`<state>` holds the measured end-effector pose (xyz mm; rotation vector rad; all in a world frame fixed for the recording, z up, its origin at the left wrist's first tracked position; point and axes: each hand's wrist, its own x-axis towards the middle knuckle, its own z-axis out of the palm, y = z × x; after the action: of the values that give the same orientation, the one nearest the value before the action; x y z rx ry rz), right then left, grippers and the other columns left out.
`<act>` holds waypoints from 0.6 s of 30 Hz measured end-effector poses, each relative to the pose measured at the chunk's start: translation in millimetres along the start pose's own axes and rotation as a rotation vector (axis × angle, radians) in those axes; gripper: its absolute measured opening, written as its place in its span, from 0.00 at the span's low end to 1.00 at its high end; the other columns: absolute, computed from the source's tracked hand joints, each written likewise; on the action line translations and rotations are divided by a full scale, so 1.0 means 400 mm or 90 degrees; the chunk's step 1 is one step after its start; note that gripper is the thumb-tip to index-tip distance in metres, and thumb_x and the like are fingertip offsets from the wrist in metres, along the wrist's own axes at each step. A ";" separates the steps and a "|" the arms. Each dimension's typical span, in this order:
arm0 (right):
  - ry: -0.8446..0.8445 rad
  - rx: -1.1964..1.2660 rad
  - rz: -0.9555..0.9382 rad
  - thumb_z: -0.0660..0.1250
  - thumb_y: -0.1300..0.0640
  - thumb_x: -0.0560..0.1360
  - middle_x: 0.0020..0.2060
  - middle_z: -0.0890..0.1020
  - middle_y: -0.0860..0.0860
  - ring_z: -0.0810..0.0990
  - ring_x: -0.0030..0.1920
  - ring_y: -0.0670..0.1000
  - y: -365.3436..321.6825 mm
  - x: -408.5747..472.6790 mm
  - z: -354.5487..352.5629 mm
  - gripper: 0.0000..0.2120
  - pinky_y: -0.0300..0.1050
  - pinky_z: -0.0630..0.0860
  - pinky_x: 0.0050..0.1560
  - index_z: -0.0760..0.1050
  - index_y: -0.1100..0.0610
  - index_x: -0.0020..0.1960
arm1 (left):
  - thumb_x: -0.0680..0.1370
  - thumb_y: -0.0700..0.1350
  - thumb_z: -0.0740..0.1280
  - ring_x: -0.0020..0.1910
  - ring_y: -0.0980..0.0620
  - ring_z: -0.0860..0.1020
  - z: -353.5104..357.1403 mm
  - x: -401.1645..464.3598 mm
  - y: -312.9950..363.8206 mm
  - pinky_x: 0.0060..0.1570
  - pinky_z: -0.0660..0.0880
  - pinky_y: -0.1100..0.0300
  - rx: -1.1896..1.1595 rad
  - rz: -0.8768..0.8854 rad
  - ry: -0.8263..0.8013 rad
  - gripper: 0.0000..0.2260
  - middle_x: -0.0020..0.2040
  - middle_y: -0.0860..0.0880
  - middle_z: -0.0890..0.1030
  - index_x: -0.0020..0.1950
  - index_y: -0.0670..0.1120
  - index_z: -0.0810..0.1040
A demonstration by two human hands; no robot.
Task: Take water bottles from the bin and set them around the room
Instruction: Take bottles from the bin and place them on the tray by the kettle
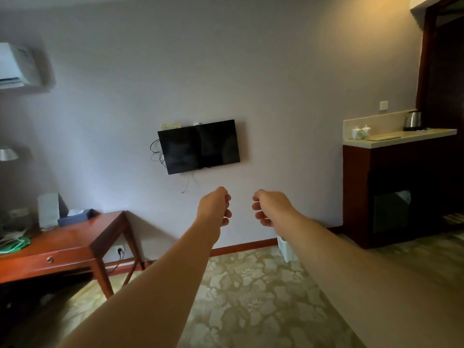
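Hands first: my left hand point(215, 205) and right hand point(268, 207) are out front, fingers curled loosely, holding nothing. Bottles and bin? I can't see them (maybe behind me). I might bump the wooden worktop point(75, 241) while turning to look.

Desk point(75, 241) with tissue box point(77, 216)

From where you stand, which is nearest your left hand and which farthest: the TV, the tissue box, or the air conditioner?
From the left hand:
1. TV, on the wall just above it.
2. Tissue box, on the desk to the left.
3. Air conditioner, high at far left.
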<state>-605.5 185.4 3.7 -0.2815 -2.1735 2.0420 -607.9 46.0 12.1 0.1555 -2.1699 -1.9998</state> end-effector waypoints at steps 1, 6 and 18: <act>0.004 0.002 0.000 0.61 0.54 0.79 0.42 0.81 0.53 0.79 0.38 0.51 0.001 0.053 -0.004 0.08 0.43 0.76 0.37 0.76 0.56 0.46 | 0.80 0.45 0.60 0.35 0.50 0.75 0.029 0.046 -0.003 0.38 0.75 0.57 -0.005 -0.001 -0.004 0.10 0.36 0.46 0.75 0.41 0.44 0.76; 0.009 -0.003 0.020 0.61 0.55 0.79 0.42 0.82 0.53 0.79 0.39 0.51 0.026 0.304 0.006 0.08 0.44 0.76 0.37 0.77 0.56 0.47 | 0.80 0.46 0.60 0.35 0.50 0.75 0.151 0.285 -0.044 0.39 0.76 0.57 -0.006 -0.012 -0.020 0.10 0.37 0.46 0.76 0.42 0.44 0.76; 0.097 -0.012 0.036 0.60 0.56 0.79 0.44 0.82 0.55 0.77 0.38 0.53 0.002 1.004 0.101 0.10 0.42 0.72 0.34 0.78 0.59 0.52 | 0.80 0.46 0.60 0.36 0.50 0.76 0.396 1.028 -0.113 0.38 0.76 0.57 -0.012 -0.018 -0.086 0.10 0.38 0.46 0.76 0.42 0.45 0.76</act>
<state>-1005.0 240.6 -8.6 -0.4899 -2.1167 1.9598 -1044.7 113.5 -17.6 0.0506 -2.2407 -2.1024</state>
